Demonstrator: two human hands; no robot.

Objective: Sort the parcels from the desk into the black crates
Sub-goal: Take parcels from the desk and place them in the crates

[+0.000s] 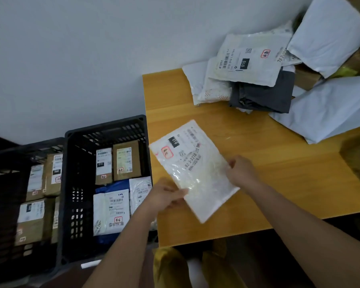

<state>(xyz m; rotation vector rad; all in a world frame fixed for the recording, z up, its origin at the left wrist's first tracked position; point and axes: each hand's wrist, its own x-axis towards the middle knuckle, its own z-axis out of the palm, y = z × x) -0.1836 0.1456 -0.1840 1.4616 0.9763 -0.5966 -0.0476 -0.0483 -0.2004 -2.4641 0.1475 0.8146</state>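
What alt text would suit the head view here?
Both hands, left hand and right hand, hold a white parcel over the yellow desk. Two black crates of parcels stand to the left; more parcels pile at the desk's back.

The yellow wooden desk (268,183) has bare surface across its near and middle part. A heap of white and grey plastic mailer bags (258,80) blocks its far right corner and spreads along the right edge. Left of the desk, touching its side, the nearer black slotted plastic crate (106,129) is open-topped; brown cardboard boxes (119,161) and white pouches (110,213) cover its floor, with a dark gap along its left wall. The farther black crate (6,159) holds more taped cardboard boxes (35,204).
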